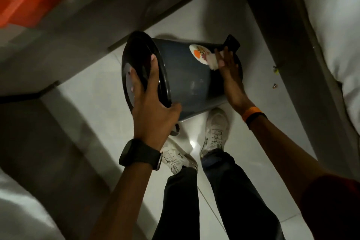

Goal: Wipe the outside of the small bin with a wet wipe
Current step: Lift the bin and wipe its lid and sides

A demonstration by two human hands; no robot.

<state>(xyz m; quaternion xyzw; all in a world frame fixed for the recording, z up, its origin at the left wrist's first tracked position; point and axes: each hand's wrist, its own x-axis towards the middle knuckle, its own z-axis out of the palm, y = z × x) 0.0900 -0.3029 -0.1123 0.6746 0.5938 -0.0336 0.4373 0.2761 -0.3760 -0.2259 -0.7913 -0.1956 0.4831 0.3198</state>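
The small dark grey plastic bin [187, 82] is held off the pale tiled floor [214, 17], tipped on its side above the person's white shoes, its black lid [140, 68] facing left and its base to the right. The left hand [150, 107] clamps the lid end — fingers curled over the black rim, thumb pressed on the grey wall — so the bin cannot roll. The right hand [228, 68] lies across the wall near the base with its fingers closed on a folded white wet wipe [213, 62], which touches the bin just beside the oval white-and-orange sticker [199, 53]. To do this step well, I judge it best to keep the wipe flat under the fingers and draw it in long overlapping strokes along the wall, while the left hand turns the bin a little each time — so the underside, hidden here, gets covered too. Press lightly over the sticker's edge; a wet wipe could lift it.
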